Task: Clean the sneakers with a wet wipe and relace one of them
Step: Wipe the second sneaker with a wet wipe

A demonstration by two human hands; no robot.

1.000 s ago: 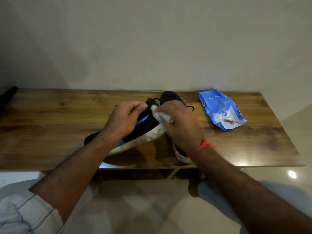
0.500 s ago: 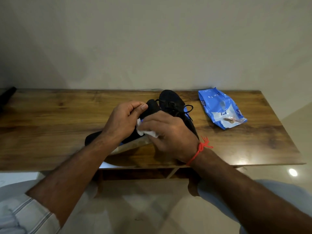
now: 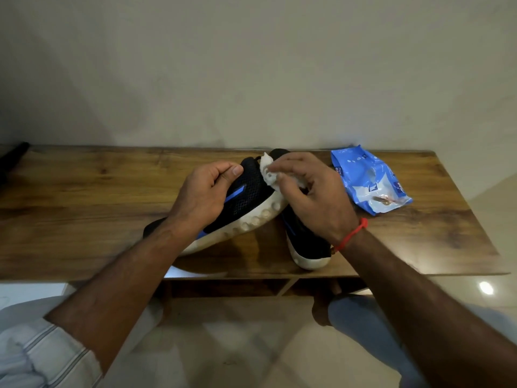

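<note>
My left hand grips a black sneaker with a blue stripe and white sole, tilted on its side above the wooden table. My right hand pinches a crumpled white wet wipe against the toe end of that sneaker. The second black sneaker stands on the table under my right wrist, its white heel toward me and most of its upper hidden by my hand.
A blue wet-wipe pack lies on the table's right side near the back edge. A dark object shows at the far left edge. The wall stands directly behind the table. My knees are below the front edge.
My right hand has moved the wipe from the side of the sole up to the toe end of the tilted sneaker. The second sneaker's heel shows again.
</note>
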